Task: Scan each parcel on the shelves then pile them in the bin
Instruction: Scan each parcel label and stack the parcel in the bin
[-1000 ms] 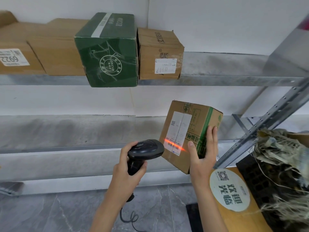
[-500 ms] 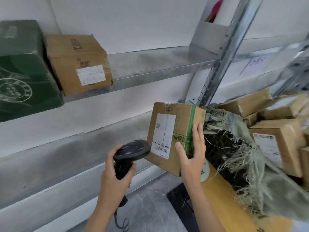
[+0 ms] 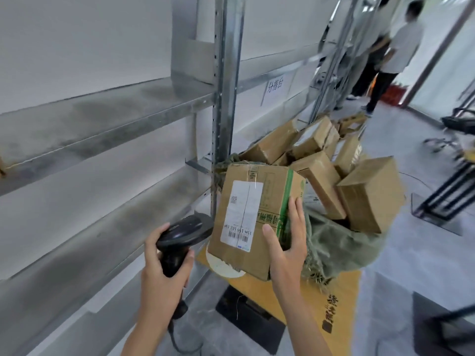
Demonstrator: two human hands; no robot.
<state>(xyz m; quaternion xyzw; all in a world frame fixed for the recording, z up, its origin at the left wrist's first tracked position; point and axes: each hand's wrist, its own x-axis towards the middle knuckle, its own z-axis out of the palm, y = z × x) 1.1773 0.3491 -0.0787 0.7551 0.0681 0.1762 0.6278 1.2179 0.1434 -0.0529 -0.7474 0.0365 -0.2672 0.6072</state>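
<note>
My right hand (image 3: 286,242) grips a brown cardboard parcel (image 3: 253,201) with a green stripe and a white barcode label, held upright in front of me. My left hand (image 3: 162,268) holds a black barcode scanner (image 3: 183,232) by its handle, its head just left of the parcel; its cable hangs down. Behind the parcel stands the bin, a sack-lined container (image 3: 341,242) heaped with several brown parcels (image 3: 370,191).
Bare metal shelves (image 3: 108,119) run along the left wall, with a perforated upright post (image 3: 225,98) beside the bin. A yellow cardboard sheet (image 3: 321,299) lies under the bin. Two people (image 3: 385,52) stand at the far right. A black metal frame (image 3: 449,191) stands right of the bin.
My view has swung right from the shelf parcels to the bin. The red scan line on the label has gone out. The parcel, still in my right hand, now hangs before the bin.
</note>
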